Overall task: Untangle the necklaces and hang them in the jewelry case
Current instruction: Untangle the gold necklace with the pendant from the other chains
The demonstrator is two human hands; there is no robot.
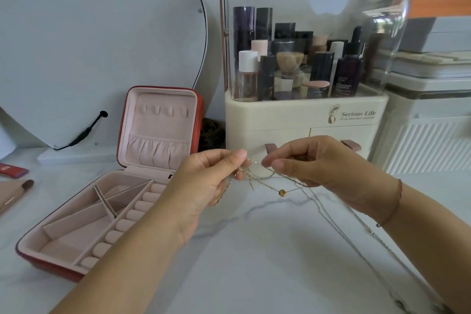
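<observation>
Both forearms reach in over the white marble table [254, 262]. Above it, the left hand [204, 181] and right hand [313, 163] are close together, each pinching the tangled necklaces [265, 181], whose gold bead pendant [282, 193] hangs between them. Left of the hands, the jewelry case [76, 227] lies open, its lid upright. Behind stands a cosmetics organizer [305, 115] holding bottles.

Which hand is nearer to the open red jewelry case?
Left. The left hand is just right of the jewelry case; the right hand is farther right, beyond it.
</observation>
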